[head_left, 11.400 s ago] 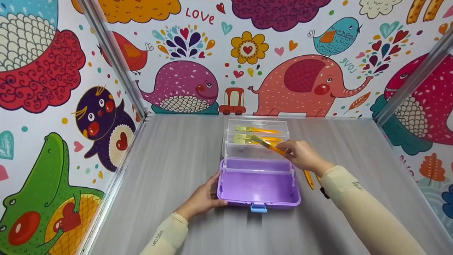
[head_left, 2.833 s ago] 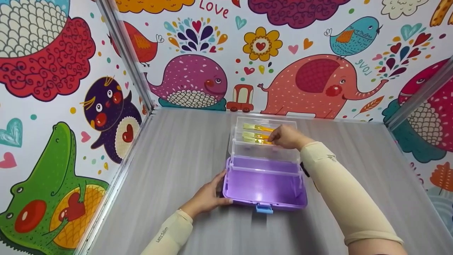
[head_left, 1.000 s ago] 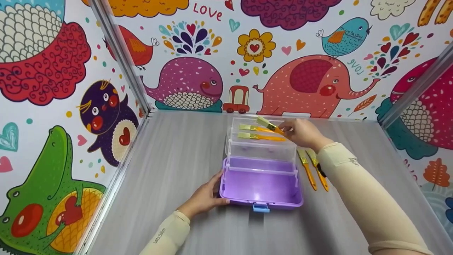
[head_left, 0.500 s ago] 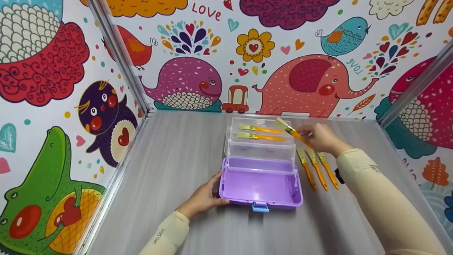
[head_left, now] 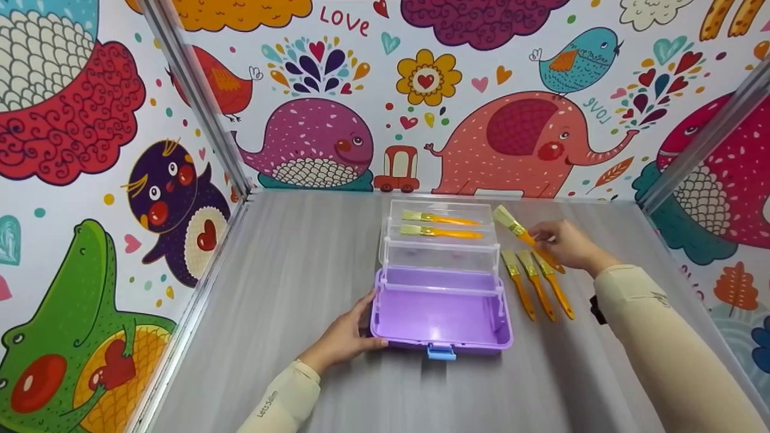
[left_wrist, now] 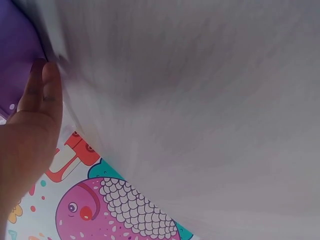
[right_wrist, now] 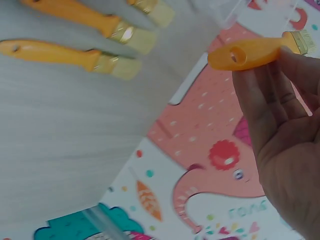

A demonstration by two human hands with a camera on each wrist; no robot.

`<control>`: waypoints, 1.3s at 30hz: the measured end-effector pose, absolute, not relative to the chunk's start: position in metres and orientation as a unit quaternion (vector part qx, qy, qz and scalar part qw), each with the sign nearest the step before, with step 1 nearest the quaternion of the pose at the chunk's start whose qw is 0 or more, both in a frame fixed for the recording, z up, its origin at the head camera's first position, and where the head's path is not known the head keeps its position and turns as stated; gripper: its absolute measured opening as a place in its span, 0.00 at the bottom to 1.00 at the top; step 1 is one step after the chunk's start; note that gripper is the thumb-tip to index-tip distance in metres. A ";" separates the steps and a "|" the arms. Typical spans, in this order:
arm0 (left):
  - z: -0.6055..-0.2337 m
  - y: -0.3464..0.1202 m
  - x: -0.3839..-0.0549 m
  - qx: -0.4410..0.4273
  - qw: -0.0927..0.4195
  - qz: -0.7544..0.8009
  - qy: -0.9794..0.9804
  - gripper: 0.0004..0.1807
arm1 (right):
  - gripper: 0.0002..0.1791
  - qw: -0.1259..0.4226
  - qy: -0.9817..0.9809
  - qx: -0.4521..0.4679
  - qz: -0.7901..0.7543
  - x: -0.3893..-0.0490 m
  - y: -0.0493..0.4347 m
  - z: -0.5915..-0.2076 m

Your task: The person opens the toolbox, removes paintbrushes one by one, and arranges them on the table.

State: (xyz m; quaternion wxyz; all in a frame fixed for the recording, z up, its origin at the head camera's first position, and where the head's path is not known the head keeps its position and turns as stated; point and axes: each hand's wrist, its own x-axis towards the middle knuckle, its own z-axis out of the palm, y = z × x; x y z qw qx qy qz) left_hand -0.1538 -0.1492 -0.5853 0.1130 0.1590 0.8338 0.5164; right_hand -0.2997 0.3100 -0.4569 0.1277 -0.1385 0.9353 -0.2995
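Note:
My left hand [head_left: 341, 340] rests at the left side of an opened purple storage box [head_left: 385, 344], thumb at its front corner. In the left wrist view its straight fingers [left_wrist: 49, 90] lie against the purple wall. To the right of the box, my right hand [head_left: 568, 245] pinches a flat paintbrush [head_left: 512, 224] with an orange handle [right_wrist: 250, 54], bristles pointing up and left. Below it, three similar paintbrushes [head_left: 537, 293] lie side by side on the table. Two more paintbrushes [head_left: 445, 233] lie in the box's clear upper trays.
The clear folding tray tiers [head_left: 439, 255] stand raised behind the purple base. A blue latch [head_left: 441, 352] sits on the box's front. The grey table [head_left: 289, 258] is bounded by a cartoon-printed back wall [head_left: 385, 78] and side walls with metal corner posts [head_left: 201, 99].
My right hand has carried the paintbrush right and toward me, from above the clear trays to above the brushes on the table. My left hand stays at the box.

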 end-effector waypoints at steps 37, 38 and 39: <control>-0.586 -0.150 -0.153 0.136 0.120 0.500 0.847 0.59 | 0.21 0.218 0.925 0.032 -0.310 -0.280 0.390 -0.537; -0.586 -0.150 -0.154 0.137 0.120 0.498 0.848 0.59 | 0.21 0.219 0.924 0.035 -0.310 -0.280 0.392 -0.538; -0.586 -0.150 -0.154 0.138 0.120 0.498 0.848 0.59 | 0.21 0.219 0.925 0.039 -0.310 -0.279 0.392 -0.539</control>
